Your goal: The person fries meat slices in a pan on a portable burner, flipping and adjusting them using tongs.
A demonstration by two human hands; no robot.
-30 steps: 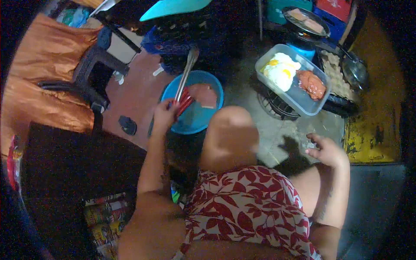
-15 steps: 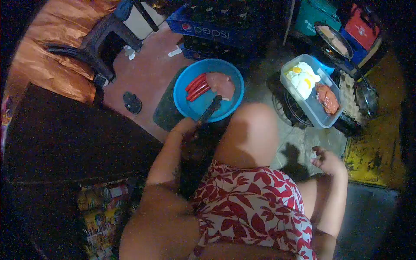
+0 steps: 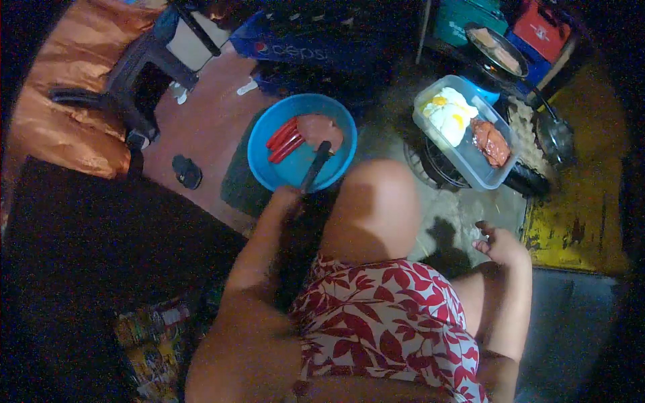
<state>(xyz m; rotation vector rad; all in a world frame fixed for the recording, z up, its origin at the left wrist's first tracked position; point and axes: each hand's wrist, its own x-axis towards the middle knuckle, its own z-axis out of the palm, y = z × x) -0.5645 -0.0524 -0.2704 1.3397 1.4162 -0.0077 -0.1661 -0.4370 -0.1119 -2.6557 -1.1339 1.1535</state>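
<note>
My left hand (image 3: 289,197) is closed round a dark, long kitchen utensil (image 3: 314,168) that looks like tongs. Its far end touches or hangs just over a slab of pink meat (image 3: 319,129) in a blue basin (image 3: 254,156). Several red sausages (image 3: 285,140) lie beside the meat. Off to the right, my right hand (image 3: 504,245) hovers with curled fingers near my leg, a small pale patch between them. Above it is a clear plastic container (image 3: 494,180) with fried eggs (image 3: 449,117) and reddish cooked meat (image 3: 492,143).
A frying pan (image 3: 497,51) with meat sits over a flame at the upper right. Near it are a dark ladle or pan lid (image 3: 555,138) and a yellow panel (image 3: 571,225). Pepsi crates (image 3: 289,46) stand behind the basin; a grey stool (image 3: 144,64) and slipper (image 3: 186,171) are left.
The view has shifted, so the basin and container appear farther left. The utensil stands at a steeper angle over the meat. My right hand has hardly moved.
</note>
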